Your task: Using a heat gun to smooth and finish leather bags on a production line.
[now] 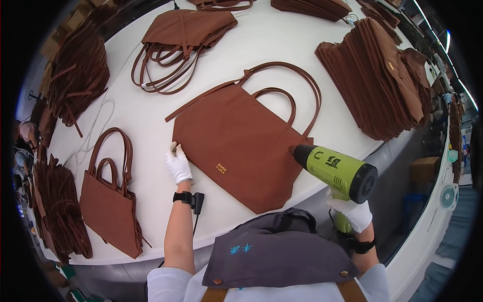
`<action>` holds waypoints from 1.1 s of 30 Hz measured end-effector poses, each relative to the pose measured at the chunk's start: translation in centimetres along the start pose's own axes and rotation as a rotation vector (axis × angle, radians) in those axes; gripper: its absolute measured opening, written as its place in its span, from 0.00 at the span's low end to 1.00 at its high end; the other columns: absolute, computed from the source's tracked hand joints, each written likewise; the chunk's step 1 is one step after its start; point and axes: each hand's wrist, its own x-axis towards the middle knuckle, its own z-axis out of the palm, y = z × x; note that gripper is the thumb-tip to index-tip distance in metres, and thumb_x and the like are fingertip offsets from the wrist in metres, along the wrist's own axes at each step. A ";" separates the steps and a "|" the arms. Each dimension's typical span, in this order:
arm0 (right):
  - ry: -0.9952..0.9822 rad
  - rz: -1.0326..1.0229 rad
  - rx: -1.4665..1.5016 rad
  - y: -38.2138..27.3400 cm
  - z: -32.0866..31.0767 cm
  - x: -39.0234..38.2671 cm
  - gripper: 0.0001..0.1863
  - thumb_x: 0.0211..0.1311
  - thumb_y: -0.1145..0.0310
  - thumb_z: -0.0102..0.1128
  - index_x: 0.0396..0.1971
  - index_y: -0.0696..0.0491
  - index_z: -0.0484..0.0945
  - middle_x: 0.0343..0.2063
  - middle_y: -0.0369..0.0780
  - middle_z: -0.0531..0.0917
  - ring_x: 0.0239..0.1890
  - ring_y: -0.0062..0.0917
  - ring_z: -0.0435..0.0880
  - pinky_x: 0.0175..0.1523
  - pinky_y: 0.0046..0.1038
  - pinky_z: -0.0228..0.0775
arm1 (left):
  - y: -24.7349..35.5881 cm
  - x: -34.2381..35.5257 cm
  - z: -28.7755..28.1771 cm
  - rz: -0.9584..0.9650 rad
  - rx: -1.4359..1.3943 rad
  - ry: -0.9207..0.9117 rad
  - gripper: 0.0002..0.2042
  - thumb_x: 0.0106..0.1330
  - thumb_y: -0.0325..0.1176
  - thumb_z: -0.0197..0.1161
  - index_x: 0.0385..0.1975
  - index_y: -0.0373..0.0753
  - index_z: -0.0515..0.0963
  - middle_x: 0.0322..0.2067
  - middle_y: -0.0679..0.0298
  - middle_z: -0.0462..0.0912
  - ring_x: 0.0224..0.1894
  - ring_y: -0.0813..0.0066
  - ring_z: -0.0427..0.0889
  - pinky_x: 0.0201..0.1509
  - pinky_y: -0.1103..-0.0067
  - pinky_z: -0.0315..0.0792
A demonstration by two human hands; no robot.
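Observation:
A brown fabric handbag [231,141] lies flat on the white table, its long and short handles looped toward the far right. My left hand [178,166], in a white glove, is at the bag's left edge with its fingers curled closed on the fabric there. In my right hand [352,211], also gloved, is a green heat gun [332,168] with a black rear end. The gun's nozzle is over the right side of the bag; whether it touches the fabric I cannot tell. Gold lettering marks the bag's front near the lower edge.
A smaller brown bag [110,211] lies at the left, and more bags [188,30] lie at the far side. Brown stacks [370,80] rise at the right, with bundles [78,75] along the left. A white cord [93,133] trails across the table [151,113].

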 end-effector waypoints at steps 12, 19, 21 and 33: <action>-0.224 -0.021 0.143 4.0 3.3 -1.1 0.27 0.50 0.76 0.73 0.52 0.57 0.74 0.44 0.37 0.82 0.45 0.20 0.79 0.52 0.26 0.74 | -0.1 0.1 0.1 0.055 0.008 -0.011 0.13 0.69 0.32 0.57 0.47 0.29 0.77 0.43 0.52 0.82 0.43 0.63 0.81 0.51 0.72 0.74; -0.232 0.022 0.062 4.4 0.6 -4.1 0.23 0.50 0.77 0.72 0.48 0.58 0.76 0.40 0.37 0.83 0.41 0.20 0.80 0.49 0.25 0.75 | -0.7 0.3 0.1 0.031 -0.029 -0.050 0.15 0.70 0.33 0.56 0.49 0.28 0.75 0.46 0.52 0.81 0.46 0.66 0.80 0.53 0.74 0.73; -0.277 -0.021 -0.093 4.7 0.3 -5.5 0.24 0.51 0.77 0.72 0.49 0.58 0.76 0.40 0.38 0.83 0.42 0.21 0.80 0.49 0.25 0.75 | -0.9 0.4 0.1 0.055 -0.088 -0.025 0.14 0.70 0.32 0.56 0.49 0.28 0.75 0.43 0.52 0.81 0.44 0.64 0.80 0.53 0.73 0.73; 0.202 -0.095 0.346 5.9 -1.9 -4.0 0.19 0.52 0.84 0.61 0.46 0.61 0.73 0.32 0.40 0.80 0.28 0.23 0.80 0.30 0.23 0.74 | -2.1 1.0 0.1 0.061 -0.120 -0.063 0.15 0.70 0.30 0.57 0.50 0.27 0.74 0.47 0.51 0.80 0.49 0.65 0.79 0.56 0.73 0.72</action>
